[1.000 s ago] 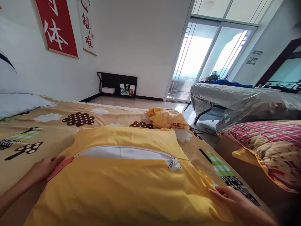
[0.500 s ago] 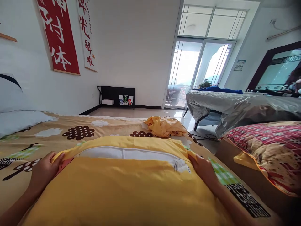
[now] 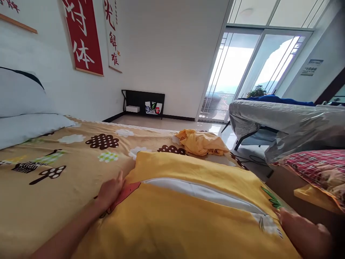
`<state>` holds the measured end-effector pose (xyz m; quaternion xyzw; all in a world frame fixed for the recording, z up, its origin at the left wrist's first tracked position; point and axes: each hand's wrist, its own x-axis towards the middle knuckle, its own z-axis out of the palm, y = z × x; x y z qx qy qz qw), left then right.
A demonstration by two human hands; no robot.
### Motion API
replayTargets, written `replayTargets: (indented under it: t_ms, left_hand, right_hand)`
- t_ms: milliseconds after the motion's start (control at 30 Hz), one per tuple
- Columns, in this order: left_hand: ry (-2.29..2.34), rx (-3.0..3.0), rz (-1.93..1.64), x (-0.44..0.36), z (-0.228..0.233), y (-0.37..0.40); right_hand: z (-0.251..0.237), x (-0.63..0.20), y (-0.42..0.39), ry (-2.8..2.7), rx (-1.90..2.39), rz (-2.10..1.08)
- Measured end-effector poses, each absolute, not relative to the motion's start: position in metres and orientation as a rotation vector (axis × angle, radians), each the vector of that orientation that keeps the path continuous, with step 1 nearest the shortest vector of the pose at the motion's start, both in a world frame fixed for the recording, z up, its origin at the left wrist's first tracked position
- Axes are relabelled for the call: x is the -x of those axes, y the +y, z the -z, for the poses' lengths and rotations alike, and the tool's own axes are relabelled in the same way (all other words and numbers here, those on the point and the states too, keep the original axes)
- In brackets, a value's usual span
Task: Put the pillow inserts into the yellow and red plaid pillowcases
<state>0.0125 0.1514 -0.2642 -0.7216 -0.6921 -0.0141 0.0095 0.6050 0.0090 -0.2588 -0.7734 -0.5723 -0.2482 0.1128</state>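
A yellow pillowcase [image 3: 175, 219] with a long slit lies in front of me on the bed, and the white pillow [image 3: 199, 192] inside shows through the slit. At its left side, by a red printed patch, my left hand [image 3: 109, 192] is closed on the fabric edge. My right hand [image 3: 303, 228], slightly blurred, grips the right edge below a green leaf print. Beyond the far edge of the pillowcase, a crumpled yellow-orange cloth [image 3: 203, 142] rests on the bed. The lower part of the pillowcase runs out of view.
The patterned bed sheet [image 3: 67, 194] spreads to the left, with white pillows [image 3: 27, 126] at that end. On the right, a red checked cloth bundle [image 3: 318, 162] sits on a brown box [image 3: 285, 183]. A plastic-covered table [image 3: 283, 115] stands behind, near glass doors [image 3: 242, 72].
The view has turned left and tilted down. Both hands still hold the pillowcase sides; its far edge now lies slanted, lower on the right, and more of the red patch shows.
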Motion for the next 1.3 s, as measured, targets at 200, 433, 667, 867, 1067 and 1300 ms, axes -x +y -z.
replayTargets:
  t_ms: [200, 433, 667, 867, 1067, 1300]
  left_hand:
    - [-1.742, 2.447, 0.594, -0.045, 0.194, 0.138]
    - [-1.957, 2.541, 0.430, -0.094, 0.222, 0.145]
    - [-1.980, 2.458, 0.727, -0.085, 0.222, 0.158]
    - [-1.848, 2.286, 1.199, -0.081, 0.179, 0.159]
    - [-1.844, 2.239, 1.016, -0.075, 0.167, 0.155]
    - [-1.878, 2.230, 0.638, -0.095, 0.159, 0.153]
  right_hand:
    - [0.133, -0.433, 0.069, -2.172, 1.674, 0.648]
    - [0.176, -0.278, 0.096, -2.820, 1.437, 0.060]
    - [0.210, -0.256, 0.097, -2.853, 1.508, 0.196]
    - [0.191, -0.209, 0.144, -2.683, 1.422, 0.310]
    - [0.239, -0.222, 0.186, -2.675, 1.555, 0.067]
    - [0.263, -0.223, 0.185, -2.685, 1.541, -0.021]
